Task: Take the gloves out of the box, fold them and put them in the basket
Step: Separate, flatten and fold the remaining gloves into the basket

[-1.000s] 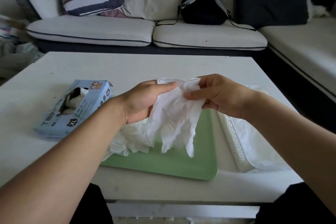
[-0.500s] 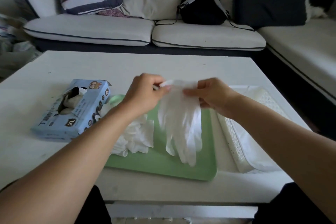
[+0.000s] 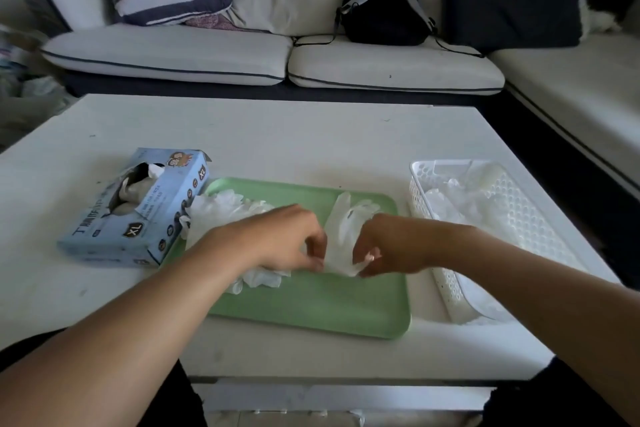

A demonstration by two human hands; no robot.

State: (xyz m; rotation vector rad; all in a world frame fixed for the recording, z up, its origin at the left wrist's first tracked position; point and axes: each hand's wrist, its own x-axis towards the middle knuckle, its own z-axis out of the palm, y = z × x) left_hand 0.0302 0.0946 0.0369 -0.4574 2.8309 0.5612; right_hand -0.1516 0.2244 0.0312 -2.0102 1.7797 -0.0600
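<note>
The white tabletop (image 3: 277, 135) carries three items in a row. A blue box (image 3: 138, 208) lies at the left, touching the edge of a green tray (image 3: 311, 305) at the centre. A white perforated basket (image 3: 519, 218) stands just beside the tray, at the right.

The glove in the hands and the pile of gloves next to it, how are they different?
The glove lies stretched out flat on the green tray; the pile of gloves is crumpled. The left hand and right hand pinch the glove's near end; the pile lies loose, partly under the left forearm. The glove is one; the pile is several. Both are whitish and on the tray.
</note>
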